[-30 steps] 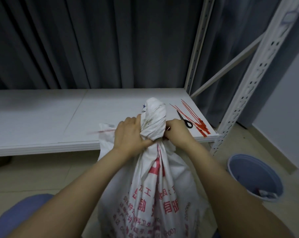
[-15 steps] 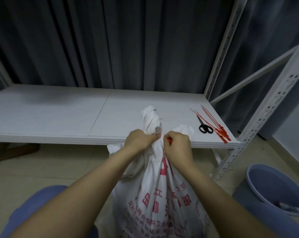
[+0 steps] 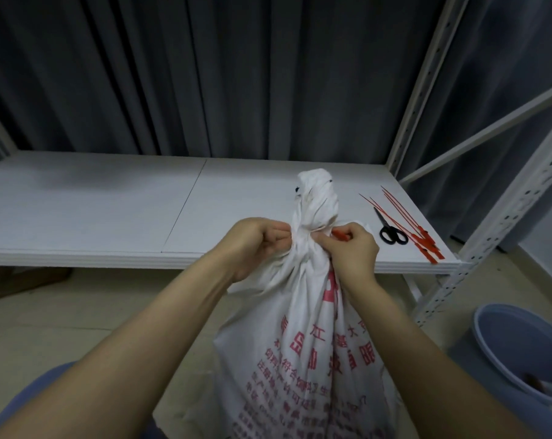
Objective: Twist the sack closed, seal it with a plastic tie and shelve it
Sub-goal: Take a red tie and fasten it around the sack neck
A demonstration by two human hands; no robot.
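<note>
A white woven sack (image 3: pixel 303 343) with red print stands on the floor in front of the shelf, its top twisted into a bunched neck (image 3: pixel 316 201). My left hand (image 3: pixel 255 242) is closed against the left side of the neck. My right hand (image 3: pixel 350 248) presses the right side and pinches a red plastic tie (image 3: pixel 341 234), of which only a short end shows. Whether the tie runs around the neck is hidden by my fingers and the cloth.
The white shelf board (image 3: pixel 110 210) lies just behind the sack. Black scissors (image 3: pixel 391 232) and several spare red ties (image 3: pixel 420 236) lie at its right end. A perforated white upright (image 3: pixel 496 236) stands at right, a blue bin (image 3: pixel 521 350) on the floor beside it.
The view has tilted up and left. My left hand has slipped from gripping around the neck to its left side; the bunched top stands taller above my hands. The red tie end shows at my right fingers.
</note>
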